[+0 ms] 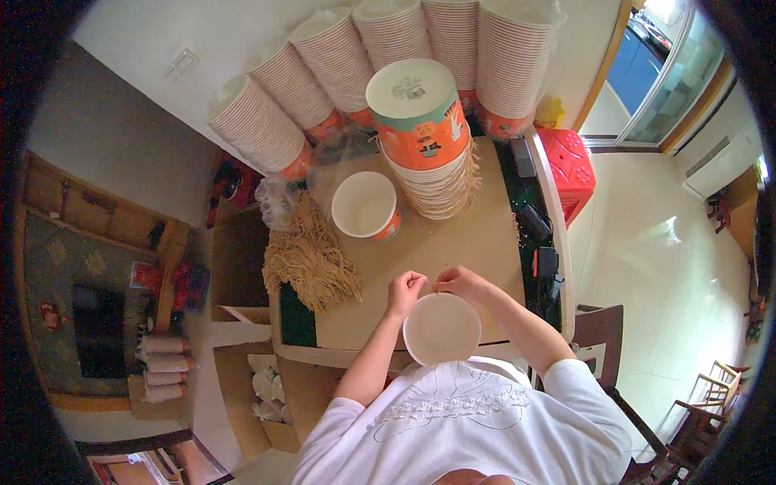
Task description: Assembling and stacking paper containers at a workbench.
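Observation:
An open white paper bucket [442, 330] is right in front of my body, at the near table edge. My left hand [406, 293] is pinched closed at the far left of its rim. Close by on the right, my right hand [462, 283] is also pinched closed, over the rim's far side. Something thin may run between the fingertips, too small to make out. Beyond my left hand lies a heap of tan cords [311, 259]. Another open bucket [364, 204], orange outside, stands farther off. Behind it rises an upside-down stack of orange-and-green buckets [424, 121] with tan cords hanging from its right side.
Tall plastic-wrapped stacks of paper buckets [517, 65] line the wall behind the table [477, 242]. Small black devices [533, 222] lie along its right side. A red stool [566, 166] stands beyond that edge. A cardboard box [242, 388] sits at the lower left, a dark chair [602, 339] at right.

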A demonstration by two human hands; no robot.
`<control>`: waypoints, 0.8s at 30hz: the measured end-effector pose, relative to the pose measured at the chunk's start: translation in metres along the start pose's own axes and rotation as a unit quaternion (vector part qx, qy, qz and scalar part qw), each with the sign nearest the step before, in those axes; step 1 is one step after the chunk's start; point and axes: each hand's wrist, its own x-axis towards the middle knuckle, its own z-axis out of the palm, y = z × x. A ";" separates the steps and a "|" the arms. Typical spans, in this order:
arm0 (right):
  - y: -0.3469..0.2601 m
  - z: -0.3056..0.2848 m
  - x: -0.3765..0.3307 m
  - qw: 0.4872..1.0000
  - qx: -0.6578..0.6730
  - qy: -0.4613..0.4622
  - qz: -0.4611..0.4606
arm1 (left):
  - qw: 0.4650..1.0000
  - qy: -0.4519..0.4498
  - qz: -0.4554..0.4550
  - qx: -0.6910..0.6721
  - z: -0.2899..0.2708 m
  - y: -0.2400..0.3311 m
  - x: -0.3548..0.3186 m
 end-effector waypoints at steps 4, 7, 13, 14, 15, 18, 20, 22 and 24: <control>0.011 0.000 0.008 1.000 -0.002 -0.010 0.000 | 1.000 0.001 -0.009 0.005 0.000 -0.003 0.001; 0.008 0.001 0.009 0.999 -0.005 0.015 0.038 | 1.000 -0.011 -0.015 -0.018 -0.002 0.007 0.001; 0.007 0.000 0.006 0.998 -0.064 -0.001 0.004 | 0.999 -0.017 -0.028 0.011 -0.010 0.013 0.002; 0.008 0.000 0.006 0.998 -0.064 -0.001 0.004 | 0.999 -0.017 -0.027 0.010 -0.011 0.012 0.002; 0.010 -0.001 0.006 0.999 -0.042 -0.017 -0.007 | 0.999 -0.020 -0.026 0.016 -0.012 0.010 0.001; 0.019 -0.005 0.008 0.999 -0.007 -0.048 -0.019 | 0.999 -0.020 -0.017 0.030 -0.011 0.010 -0.001; 0.024 -0.009 0.011 0.998 0.003 -0.063 -0.021 | 0.999 -0.017 -0.009 0.038 -0.008 0.012 -0.002; 0.028 -0.013 0.014 0.996 -0.022 -0.082 -0.020 | 0.998 -0.034 -0.035 0.040 -0.006 0.014 -0.001; 0.023 -0.012 0.012 0.997 -0.033 -0.068 -0.016 | 0.997 -0.048 -0.034 0.052 -0.007 0.013 0.000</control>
